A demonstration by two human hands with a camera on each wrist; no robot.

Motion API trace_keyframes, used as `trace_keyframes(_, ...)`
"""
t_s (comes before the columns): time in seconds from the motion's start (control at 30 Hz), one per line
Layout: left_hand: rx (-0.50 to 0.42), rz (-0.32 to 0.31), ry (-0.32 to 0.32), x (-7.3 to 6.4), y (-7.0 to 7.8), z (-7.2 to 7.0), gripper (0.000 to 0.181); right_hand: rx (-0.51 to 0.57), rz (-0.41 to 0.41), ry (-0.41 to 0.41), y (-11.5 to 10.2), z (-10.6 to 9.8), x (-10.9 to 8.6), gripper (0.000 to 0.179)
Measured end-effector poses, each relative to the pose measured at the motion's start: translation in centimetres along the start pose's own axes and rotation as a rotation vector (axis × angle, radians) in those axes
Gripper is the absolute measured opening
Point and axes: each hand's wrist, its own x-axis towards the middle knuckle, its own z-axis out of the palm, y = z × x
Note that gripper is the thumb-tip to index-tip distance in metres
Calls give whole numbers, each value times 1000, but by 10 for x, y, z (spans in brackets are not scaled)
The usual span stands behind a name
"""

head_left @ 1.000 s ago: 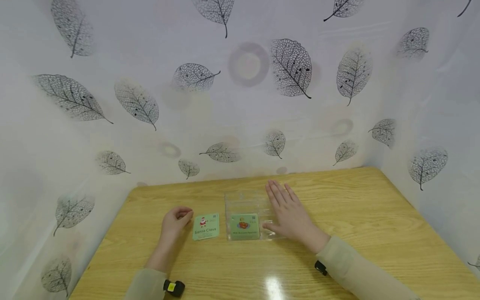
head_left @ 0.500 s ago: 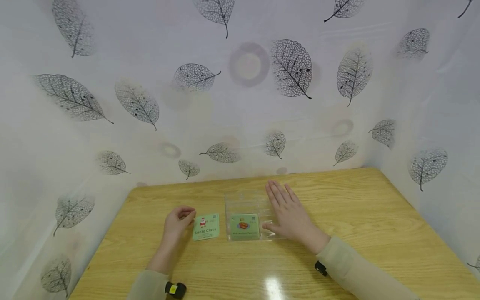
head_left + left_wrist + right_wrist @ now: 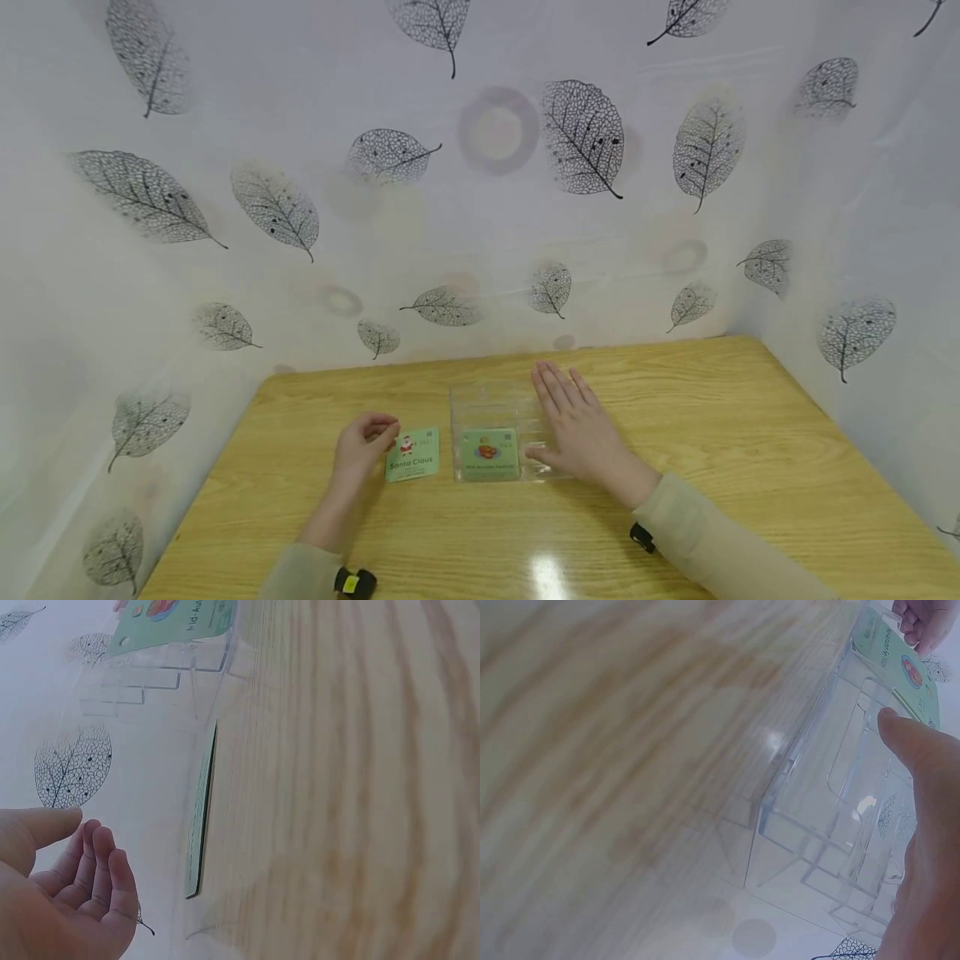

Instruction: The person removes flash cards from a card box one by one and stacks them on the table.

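A green card (image 3: 420,461) printed with "Santa Claus" lies flat on the table; the left wrist view shows the green card (image 3: 201,817) edge-on. My left hand (image 3: 363,450) hovers at its left edge, fingers loosely bent and holding nothing. In the left wrist view there is a gap between that hand (image 3: 71,885) and the card. To the right stands a clear plastic holder (image 3: 483,406) with a green "Mid-Autumn Festival" card (image 3: 489,463) in it. My right hand (image 3: 581,433) rests with straight fingers on the holder's right part, thumb toward the card.
The wooden table (image 3: 480,533) reaches back to a pale curtain (image 3: 480,217) with leaf prints, which also closes off both sides. Stepped ledges (image 3: 832,877) of the clear holder show in the right wrist view.
My left hand has slid a little to the right, so its fingertips now overlap the Santa Claus card's upper left corner in the head view. The right hand, holder and cards stay put.
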Motion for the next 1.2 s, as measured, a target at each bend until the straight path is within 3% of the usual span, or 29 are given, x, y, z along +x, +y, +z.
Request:
trace_keyframes(0.2,31,13,-19,-3,2,5,19,13,-2,13,1,1,-1,119)
trace_keyframes(0.6,-29,54,-61,-9,5,14,18,13,-5,14,0,-1,-1,118)
trace_keyframes(1.2,-15,76,-89,-16,10,27,16,22,-4,7,-1,-4,-1,118)
